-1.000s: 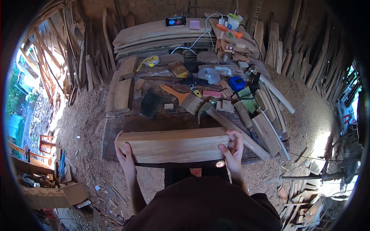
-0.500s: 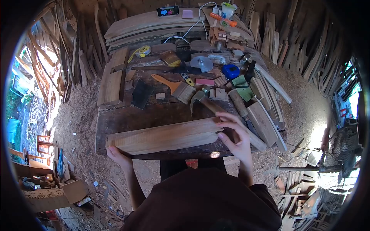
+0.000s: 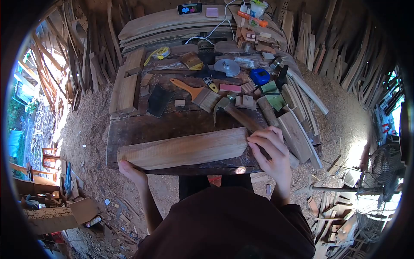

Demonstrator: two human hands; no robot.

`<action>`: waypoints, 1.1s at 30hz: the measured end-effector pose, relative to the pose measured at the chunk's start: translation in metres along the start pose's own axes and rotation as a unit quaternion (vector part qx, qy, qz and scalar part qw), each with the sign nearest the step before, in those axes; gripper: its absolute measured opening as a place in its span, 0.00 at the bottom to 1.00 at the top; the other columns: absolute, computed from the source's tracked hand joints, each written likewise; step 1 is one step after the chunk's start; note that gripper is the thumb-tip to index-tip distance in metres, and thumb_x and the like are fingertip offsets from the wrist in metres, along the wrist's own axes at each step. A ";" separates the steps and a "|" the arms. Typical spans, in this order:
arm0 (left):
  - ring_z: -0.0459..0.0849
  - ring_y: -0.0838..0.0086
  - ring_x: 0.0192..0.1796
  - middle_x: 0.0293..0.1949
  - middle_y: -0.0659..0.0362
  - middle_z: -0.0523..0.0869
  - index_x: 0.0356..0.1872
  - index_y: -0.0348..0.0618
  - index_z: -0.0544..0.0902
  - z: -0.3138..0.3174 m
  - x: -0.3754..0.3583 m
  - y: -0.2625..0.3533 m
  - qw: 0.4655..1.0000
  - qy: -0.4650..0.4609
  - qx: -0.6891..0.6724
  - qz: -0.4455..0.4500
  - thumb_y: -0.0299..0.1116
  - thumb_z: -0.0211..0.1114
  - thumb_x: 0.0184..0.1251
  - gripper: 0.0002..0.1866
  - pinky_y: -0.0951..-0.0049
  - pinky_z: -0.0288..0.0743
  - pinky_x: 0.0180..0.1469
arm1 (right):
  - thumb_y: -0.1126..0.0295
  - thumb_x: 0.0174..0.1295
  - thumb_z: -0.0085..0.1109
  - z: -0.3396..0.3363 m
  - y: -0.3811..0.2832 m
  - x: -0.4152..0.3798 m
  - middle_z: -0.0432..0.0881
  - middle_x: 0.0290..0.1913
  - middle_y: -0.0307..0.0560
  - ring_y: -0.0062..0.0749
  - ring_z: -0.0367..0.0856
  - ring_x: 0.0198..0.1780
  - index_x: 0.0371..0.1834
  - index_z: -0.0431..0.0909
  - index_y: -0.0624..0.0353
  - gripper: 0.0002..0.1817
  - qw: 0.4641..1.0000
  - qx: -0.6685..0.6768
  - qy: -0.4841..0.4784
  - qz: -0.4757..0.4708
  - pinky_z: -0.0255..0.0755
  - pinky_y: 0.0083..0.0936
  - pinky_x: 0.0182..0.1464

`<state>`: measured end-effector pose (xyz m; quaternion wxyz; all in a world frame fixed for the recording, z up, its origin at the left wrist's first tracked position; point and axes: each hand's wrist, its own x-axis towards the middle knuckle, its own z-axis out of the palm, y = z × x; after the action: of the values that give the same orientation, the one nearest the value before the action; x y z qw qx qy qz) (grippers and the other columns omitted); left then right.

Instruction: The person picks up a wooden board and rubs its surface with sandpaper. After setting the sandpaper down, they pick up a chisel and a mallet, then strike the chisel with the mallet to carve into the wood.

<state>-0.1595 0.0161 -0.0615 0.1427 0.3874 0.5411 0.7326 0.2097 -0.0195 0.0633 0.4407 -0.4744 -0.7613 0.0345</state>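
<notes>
A long pale wooden board (image 3: 185,149) lies slightly slanted over the front edge of the dark workbench (image 3: 125,131). My left hand (image 3: 133,172) grips its left end from below, fingers hidden under the wood. At the right end, my right hand (image 3: 271,151) has its thumb and fingertips close to the board's corner; whether they press on it is hard to tell. Just behind that hand lies a claw hammer (image 3: 237,114), its handle running partly behind my fingers. A wide paintbrush (image 3: 196,95) with an orange handle rests behind the board.
Farther back are a blue tape measure (image 3: 259,77), a yellow tape measure (image 3: 161,53), a metal disc (image 3: 227,67) and dark sandpaper (image 3: 160,101). Wood pieces (image 3: 294,134) line the bench's right side. A phone (image 3: 189,8) stands at the back. A fan (image 3: 384,166) is at far right.
My right hand has shifted right and slightly down, its fingers drawn toward the board's right end face. The board has tilted a little. My left hand stays at the left end.
</notes>
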 end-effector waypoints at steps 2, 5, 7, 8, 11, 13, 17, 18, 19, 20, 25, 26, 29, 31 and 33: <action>0.72 0.75 0.42 0.37 0.58 0.74 0.37 0.37 0.72 0.004 0.000 0.006 1.000 0.005 0.010 0.009 0.54 0.44 0.80 0.26 0.72 0.66 0.46 | 0.80 0.52 0.69 0.002 0.000 0.000 0.82 0.40 0.46 0.41 0.80 0.42 0.38 0.83 0.64 0.10 1.000 -0.019 0.006 -0.017 0.71 0.37 0.55; 0.70 0.77 0.39 0.34 0.60 0.72 0.33 0.38 0.70 0.005 0.000 0.008 0.999 0.007 0.028 0.026 0.54 0.44 0.80 0.26 0.72 0.64 0.43 | 0.81 0.52 0.68 0.004 0.003 0.000 0.82 0.39 0.47 0.42 0.80 0.42 0.38 0.82 0.64 0.10 1.000 -0.002 0.008 -0.012 0.72 0.38 0.54; 0.69 0.78 0.36 0.32 0.61 0.71 0.30 0.39 0.69 0.004 0.001 0.006 0.999 0.013 0.027 0.025 0.55 0.45 0.79 0.27 0.73 0.63 0.40 | 0.81 0.52 0.68 0.006 0.005 -0.002 0.82 0.39 0.47 0.43 0.80 0.41 0.38 0.82 0.65 0.09 1.000 0.008 0.011 -0.010 0.73 0.39 0.53; 0.69 0.78 0.36 0.32 0.61 0.71 0.30 0.39 0.69 0.005 0.001 0.006 0.999 0.013 0.028 0.025 0.55 0.45 0.79 0.27 0.73 0.63 0.40 | 0.80 0.53 0.68 0.007 0.007 -0.002 0.83 0.39 0.48 0.43 0.81 0.41 0.38 0.82 0.65 0.09 1.000 0.017 0.014 -0.008 0.73 0.40 0.53; 0.68 0.78 0.35 0.31 0.62 0.70 0.30 0.40 0.68 0.005 0.000 0.004 0.999 0.025 0.027 0.023 0.55 0.45 0.79 0.27 0.73 0.61 0.38 | 0.81 0.54 0.67 0.014 0.012 -0.006 0.83 0.38 0.49 0.44 0.81 0.40 0.37 0.82 0.66 0.08 0.998 0.018 0.048 -0.032 0.74 0.41 0.53; 0.68 0.79 0.35 0.30 0.63 0.70 0.30 0.40 0.68 0.004 0.001 0.001 0.999 0.026 0.026 0.028 0.55 0.45 0.79 0.27 0.74 0.60 0.37 | 0.81 0.54 0.67 0.017 0.014 -0.007 0.83 0.38 0.49 0.44 0.81 0.40 0.37 0.83 0.66 0.08 0.997 0.022 0.060 -0.039 0.75 0.41 0.52; 0.68 0.78 0.36 0.31 0.62 0.70 0.30 0.39 0.69 0.004 0.000 0.006 0.999 0.011 0.036 0.024 0.54 0.44 0.79 0.26 0.73 0.62 0.39 | 0.81 0.54 0.67 0.027 0.018 -0.010 0.83 0.36 0.50 0.46 0.82 0.40 0.36 0.82 0.67 0.07 0.993 0.028 0.104 -0.049 0.76 0.39 0.51; 0.68 0.77 0.36 0.32 0.61 0.70 0.30 0.39 0.69 0.004 0.000 0.007 0.999 0.011 0.040 0.026 0.54 0.44 0.80 0.26 0.72 0.63 0.40 | 0.81 0.54 0.67 0.029 0.019 -0.011 0.83 0.36 0.50 0.46 0.82 0.40 0.36 0.82 0.67 0.07 0.993 0.028 0.104 -0.048 0.76 0.39 0.51; 0.69 0.77 0.37 0.32 0.61 0.70 0.31 0.39 0.69 0.004 0.000 0.007 0.999 0.012 0.045 0.027 0.53 0.44 0.80 0.26 0.72 0.63 0.41 | 0.81 0.55 0.67 0.031 0.020 -0.012 0.83 0.36 0.51 0.46 0.82 0.40 0.37 0.82 0.67 0.07 0.992 0.038 0.111 -0.039 0.76 0.38 0.50; 0.69 0.77 0.37 0.32 0.61 0.70 0.31 0.39 0.69 -0.001 0.000 0.003 0.998 0.011 0.046 0.027 0.53 0.44 0.80 0.26 0.72 0.63 0.41 | 0.82 0.56 0.66 0.033 0.021 -0.014 0.83 0.35 0.51 0.45 0.82 0.40 0.37 0.82 0.67 0.06 0.991 0.047 0.119 -0.029 0.76 0.37 0.50; 0.78 0.69 0.54 0.50 0.51 0.80 0.54 0.30 0.73 -0.018 0.001 -0.012 0.997 -0.047 0.055 -0.004 0.55 0.44 0.80 0.31 0.65 0.69 0.60 | 0.82 0.63 0.61 0.041 0.031 -0.026 0.84 0.37 0.51 0.39 0.83 0.41 0.39 0.80 0.66 0.03 0.974 0.168 0.139 0.069 0.75 0.31 0.50; 0.78 0.69 0.54 0.50 0.51 0.80 0.54 0.30 0.73 -0.020 0.001 -0.015 0.997 -0.046 0.055 -0.004 0.55 0.44 0.80 0.31 0.65 0.69 0.60 | 0.82 0.65 0.59 0.042 0.032 -0.027 0.84 0.37 0.50 0.36 0.82 0.41 0.40 0.78 0.66 0.03 0.970 0.190 0.131 0.082 0.75 0.30 0.50; 0.79 0.69 0.54 0.50 0.51 0.80 0.54 0.30 0.73 -0.021 0.001 -0.016 0.998 -0.045 0.040 -0.013 0.54 0.43 0.81 0.30 0.65 0.70 0.59 | 0.82 0.68 0.56 0.046 0.031 -0.032 0.83 0.38 0.49 0.33 0.81 0.41 0.41 0.76 0.65 0.02 0.948 0.260 0.130 0.127 0.74 0.28 0.50; 0.79 0.69 0.54 0.50 0.51 0.80 0.54 0.29 0.73 -0.019 0.001 -0.013 0.997 -0.045 0.060 -0.007 0.54 0.43 0.81 0.31 0.66 0.70 0.59 | 0.81 0.69 0.55 0.043 0.033 -0.033 0.82 0.38 0.49 0.32 0.81 0.41 0.41 0.75 0.64 0.02 0.955 0.247 0.114 0.122 0.74 0.27 0.49; 0.79 0.69 0.54 0.50 0.51 0.80 0.54 0.29 0.73 -0.019 0.001 -0.012 0.997 -0.042 0.066 -0.004 0.54 0.43 0.81 0.31 0.66 0.70 0.59 | 0.81 0.69 0.54 0.042 0.034 -0.034 0.82 0.37 0.49 0.31 0.80 0.41 0.41 0.74 0.64 0.02 0.961 0.232 0.098 0.117 0.73 0.27 0.48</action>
<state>-0.1761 0.0083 -0.0744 0.1428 0.4244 0.5833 0.6777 0.2092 -0.0117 0.0001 0.6045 -0.4458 -0.6243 0.2149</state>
